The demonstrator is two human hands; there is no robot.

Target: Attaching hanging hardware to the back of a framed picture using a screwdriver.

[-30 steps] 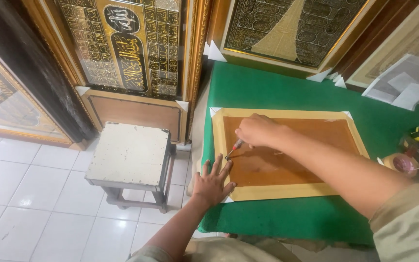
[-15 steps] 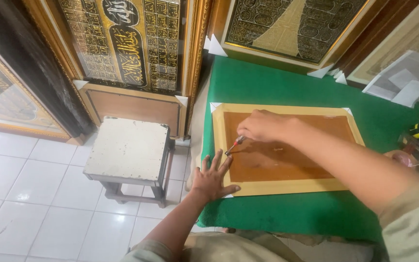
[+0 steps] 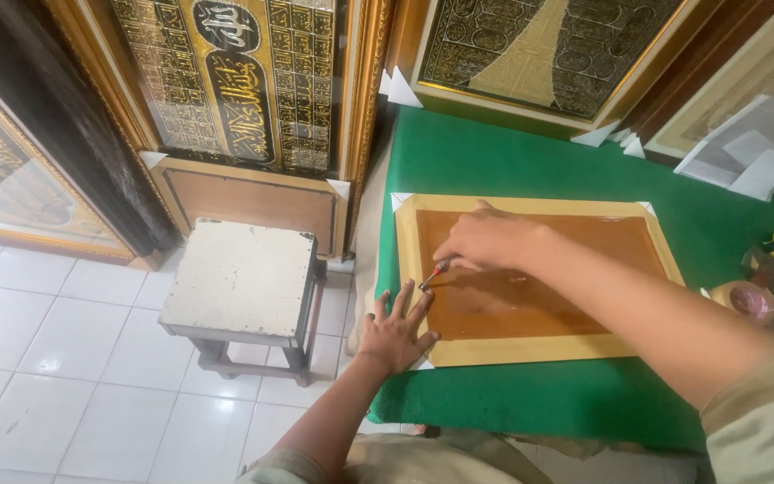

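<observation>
A picture frame lies face down on the green table (image 3: pixel 530 161), showing its brown backing board (image 3: pixel 530 296) inside a pale wooden border (image 3: pixel 530 348). My left hand (image 3: pixel 396 330) lies flat with fingers spread on the frame's near left corner. My right hand (image 3: pixel 487 240) grips a small red-handled tool (image 3: pixel 434 272), its tip touching the backing board close to the left border.
A white-topped stool (image 3: pixel 242 280) stands on the tiled floor left of the table. Large gold-framed calligraphy panels (image 3: pixel 244 81) lean against the wall behind. A roll of tape (image 3: pixel 745 300) and loose papers (image 3: pixel 745 152) sit at the table's right side.
My right hand with the tool has shifted slightly along the frame's left edge. My left hand stays pressed on the near left corner.
</observation>
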